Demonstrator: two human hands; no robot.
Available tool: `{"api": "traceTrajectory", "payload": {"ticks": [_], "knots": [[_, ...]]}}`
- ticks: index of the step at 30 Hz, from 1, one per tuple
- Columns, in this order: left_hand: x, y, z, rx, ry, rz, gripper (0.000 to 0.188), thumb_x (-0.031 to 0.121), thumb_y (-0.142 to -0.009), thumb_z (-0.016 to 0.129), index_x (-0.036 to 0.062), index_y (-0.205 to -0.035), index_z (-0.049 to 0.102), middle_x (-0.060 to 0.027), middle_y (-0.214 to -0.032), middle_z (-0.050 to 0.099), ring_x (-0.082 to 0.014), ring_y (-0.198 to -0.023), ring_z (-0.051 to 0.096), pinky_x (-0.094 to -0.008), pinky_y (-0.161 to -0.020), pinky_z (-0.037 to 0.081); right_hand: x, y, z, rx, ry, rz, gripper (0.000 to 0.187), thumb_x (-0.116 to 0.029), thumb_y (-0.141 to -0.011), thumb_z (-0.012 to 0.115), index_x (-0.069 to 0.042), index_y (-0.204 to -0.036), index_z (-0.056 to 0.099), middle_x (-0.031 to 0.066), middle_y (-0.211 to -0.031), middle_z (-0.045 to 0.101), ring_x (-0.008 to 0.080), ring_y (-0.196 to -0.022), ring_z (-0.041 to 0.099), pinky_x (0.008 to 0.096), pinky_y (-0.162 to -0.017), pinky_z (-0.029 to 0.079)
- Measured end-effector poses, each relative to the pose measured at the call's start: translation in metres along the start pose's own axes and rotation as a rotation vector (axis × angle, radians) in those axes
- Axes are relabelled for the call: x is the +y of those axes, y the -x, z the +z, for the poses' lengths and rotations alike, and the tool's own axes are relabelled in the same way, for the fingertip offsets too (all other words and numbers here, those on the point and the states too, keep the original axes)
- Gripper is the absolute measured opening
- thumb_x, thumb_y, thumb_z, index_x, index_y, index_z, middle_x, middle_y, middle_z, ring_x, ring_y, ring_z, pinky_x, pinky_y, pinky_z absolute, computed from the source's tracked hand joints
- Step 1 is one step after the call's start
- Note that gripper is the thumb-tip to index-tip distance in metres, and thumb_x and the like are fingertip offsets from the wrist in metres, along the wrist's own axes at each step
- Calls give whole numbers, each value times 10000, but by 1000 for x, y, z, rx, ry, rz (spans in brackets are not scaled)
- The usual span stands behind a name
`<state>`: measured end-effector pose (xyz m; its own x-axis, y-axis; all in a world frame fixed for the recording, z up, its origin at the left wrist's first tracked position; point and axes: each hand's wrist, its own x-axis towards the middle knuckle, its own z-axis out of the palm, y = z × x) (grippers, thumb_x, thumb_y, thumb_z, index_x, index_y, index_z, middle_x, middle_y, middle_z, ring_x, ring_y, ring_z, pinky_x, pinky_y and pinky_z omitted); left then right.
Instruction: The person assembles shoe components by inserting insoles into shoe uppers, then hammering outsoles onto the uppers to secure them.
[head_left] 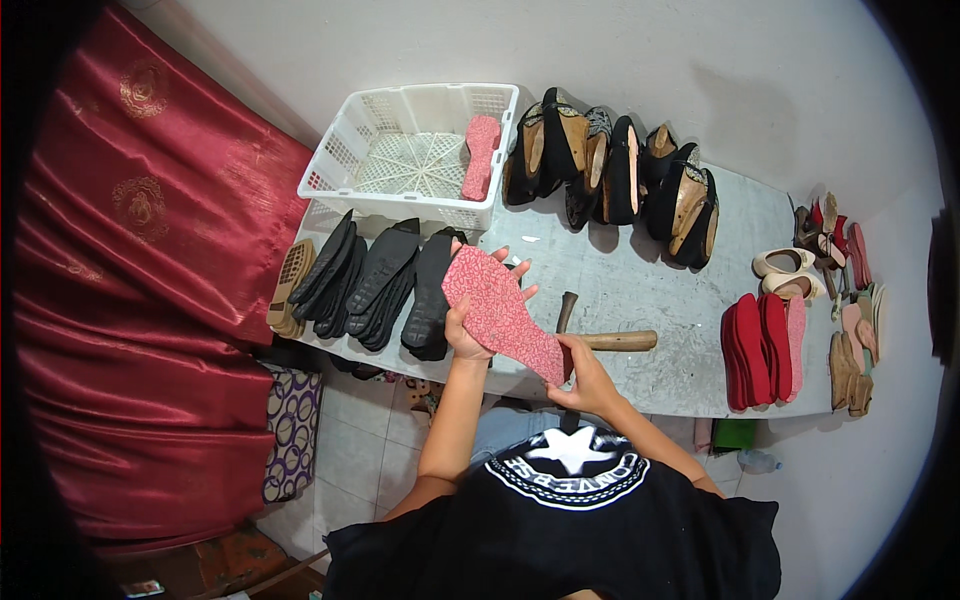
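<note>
A pink insole (503, 308) with a pale mottled pattern is held up over the near part of the table, tilted, its wide end toward the upper left. My left hand (466, 335) supports the wide end, thumb on the near edge and fingertips showing past the far edge. The narrow end is pinched by my right hand (587, 378), whose fingers are partly hidden by the insole. Just beyond my right hand lies a hammer with a wooden handle (622, 341) and a dark head (567, 311). Stacked black soles (430, 300) sit beside my left hand.
A white plastic basket (330, 190) at the back left holds another pink piece (481, 160). Several black shoes (622, 170) line the wall. Red soles (745, 350), pale flats (785, 262) and brown soles (850, 370) occupy the right end. A red curtain (150, 300) hangs at left.
</note>
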<state>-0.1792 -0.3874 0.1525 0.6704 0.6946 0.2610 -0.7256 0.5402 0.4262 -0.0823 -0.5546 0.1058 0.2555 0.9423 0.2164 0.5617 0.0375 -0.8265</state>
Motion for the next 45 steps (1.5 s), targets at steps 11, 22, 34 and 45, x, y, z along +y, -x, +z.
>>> {"api": "traceTrajectory", "payload": {"ticks": [11, 22, 34, 45], "knots": [[-6, 3, -4, -8, 31, -9, 735, 394, -729, 550, 284, -1359, 188, -165, -1252, 387, -418, -1158, 391, -596, -910, 366, 1, 2, 8, 3, -134, 73, 689, -147, -623, 683, 20, -1198, 341, 223, -1105, 458, 350, -1038, 478, 381, -892, 386], [-7, 6, -13, 1, 48, -2, 611, 514, -831, 439, 282, -1352, 220, -170, -1224, 417, -438, -1135, 407, -639, -895, 348, -3, 0, 10, 40, -78, 16, 649, -161, -624, 690, 23, -1162, 377, 215, -1071, 473, 355, -1011, 478, 390, -880, 385], [-9, 4, -14, -83, 68, 12, 527, 485, -847, 418, 261, -1309, 298, -170, -1195, 425, -450, -1142, 397, -631, -898, 354, -7, 3, 7, 53, -52, 53, 640, -185, -621, 706, 20, -1143, 398, 210, -1050, 484, 351, -984, 489, 384, -849, 400], [-3, -8, 1, 336, -290, -78, 636, 560, -867, 314, 136, -1341, 297, -111, -1155, 479, -254, -1094, 468, -463, -857, 434, 4, -1, 3, -46, -551, 290, 550, -214, -669, 710, -15, -1103, 437, 68, -881, 535, 190, -763, 538, 287, -699, 440]]}}
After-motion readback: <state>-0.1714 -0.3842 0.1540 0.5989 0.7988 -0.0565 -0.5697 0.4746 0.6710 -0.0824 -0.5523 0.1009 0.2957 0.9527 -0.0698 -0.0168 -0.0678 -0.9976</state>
